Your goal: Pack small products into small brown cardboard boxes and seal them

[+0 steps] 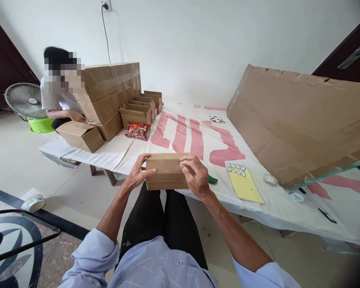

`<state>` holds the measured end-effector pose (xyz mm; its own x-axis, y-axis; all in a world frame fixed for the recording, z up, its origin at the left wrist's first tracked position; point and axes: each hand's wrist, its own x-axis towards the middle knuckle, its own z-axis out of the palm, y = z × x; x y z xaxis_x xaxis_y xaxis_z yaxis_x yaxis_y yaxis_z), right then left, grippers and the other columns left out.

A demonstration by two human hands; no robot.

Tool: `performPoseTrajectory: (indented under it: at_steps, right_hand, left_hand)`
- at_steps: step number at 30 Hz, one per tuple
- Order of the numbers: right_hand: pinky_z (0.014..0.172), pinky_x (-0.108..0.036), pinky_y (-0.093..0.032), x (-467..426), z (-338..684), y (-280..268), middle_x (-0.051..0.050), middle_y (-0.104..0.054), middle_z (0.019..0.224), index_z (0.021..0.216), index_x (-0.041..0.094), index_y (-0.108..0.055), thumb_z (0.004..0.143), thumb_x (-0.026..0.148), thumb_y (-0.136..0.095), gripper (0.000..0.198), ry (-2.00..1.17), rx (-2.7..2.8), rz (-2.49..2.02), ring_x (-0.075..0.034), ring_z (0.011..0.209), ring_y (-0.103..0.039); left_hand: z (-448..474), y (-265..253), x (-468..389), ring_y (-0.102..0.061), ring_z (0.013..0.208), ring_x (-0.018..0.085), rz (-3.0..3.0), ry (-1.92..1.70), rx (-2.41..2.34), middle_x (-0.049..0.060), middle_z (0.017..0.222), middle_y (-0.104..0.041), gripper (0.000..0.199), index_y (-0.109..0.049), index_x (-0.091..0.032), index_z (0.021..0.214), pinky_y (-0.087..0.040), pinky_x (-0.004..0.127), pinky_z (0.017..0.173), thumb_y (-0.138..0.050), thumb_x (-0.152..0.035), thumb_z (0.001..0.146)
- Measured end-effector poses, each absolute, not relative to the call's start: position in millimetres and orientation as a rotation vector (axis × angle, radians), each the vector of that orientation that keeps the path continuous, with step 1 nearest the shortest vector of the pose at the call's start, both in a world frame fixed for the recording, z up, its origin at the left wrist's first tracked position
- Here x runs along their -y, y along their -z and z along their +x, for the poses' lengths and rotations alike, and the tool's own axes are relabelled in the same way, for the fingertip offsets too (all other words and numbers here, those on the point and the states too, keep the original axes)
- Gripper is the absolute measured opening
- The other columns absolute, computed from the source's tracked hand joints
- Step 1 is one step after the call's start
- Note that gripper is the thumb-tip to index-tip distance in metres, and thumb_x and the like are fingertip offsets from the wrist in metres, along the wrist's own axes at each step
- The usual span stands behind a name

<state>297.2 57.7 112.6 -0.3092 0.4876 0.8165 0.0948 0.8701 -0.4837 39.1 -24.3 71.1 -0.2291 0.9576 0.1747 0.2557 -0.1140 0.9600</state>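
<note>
A small closed cardboard box [166,170] sits at the near edge of the cloth-covered table, in front of my lap. Clear tape seems to run along its top. My left hand [139,172] grips the box's left end, thumb across the front and fingers behind. At the right end my right hand [195,174] has its fingers bent against the top and side of the box. A green curved object [212,179] shows partly behind my right hand; its kind is hidden.
Large stacked cartons [108,94], open small boxes [136,112] and a red snack packet [138,131] stand left. A person [60,88] crouches beside a carton [80,136]. Rightward lie a yellow card [244,184], a big cardboard sheet [303,120] and a tape roll [297,197].
</note>
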Motion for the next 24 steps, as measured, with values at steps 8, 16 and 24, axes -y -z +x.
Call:
performPoseTrajectory:
  at_steps: [8,16,24]
  right_hand:
    - [0.094,-0.040,-0.057,-49.5,320.1,-124.4,-0.003,-0.078,0.093,0.090,0.027,-0.075,0.098,0.044,-0.076,0.019,-1.011,1.527,-0.606,-0.023,0.094,-0.071]
    - [0.082,-0.034,-0.056,-55.2,391.5,-97.7,-0.002,-0.073,0.083,0.082,0.024,-0.072,0.093,0.054,-0.077,0.032,-0.964,1.544,-0.849,-0.020,0.083,-0.066]
    - [0.075,-0.037,-0.057,-101.3,534.6,-39.1,-0.002,-0.073,0.077,0.080,0.022,-0.070,0.084,0.057,-0.069,0.036,-0.498,1.410,-1.347,-0.022,0.076,-0.065]
  left_hand:
    - [37.4,-68.9,22.8,-0.061,0.137,0.037,1.360,-1.418,-1.518,0.015,0.144,-0.065,0.070,-0.056,-0.025,0.142,-0.056,0.045,0.101,-0.078,-0.058,0.084]
    - [35.6,-78.8,34.1,-0.074,0.113,0.034,1.318,-1.334,-1.561,0.014,0.135,-0.072,0.084,-0.056,-0.024,0.142,-0.062,0.041,0.086,-0.084,-0.067,0.076]
    - [38.1,-88.5,42.5,-0.074,0.112,0.031,1.257,-1.241,-1.659,0.009,0.135,-0.073,0.088,-0.054,-0.027,0.147,-0.062,0.035,0.086,-0.089,-0.060,0.074]
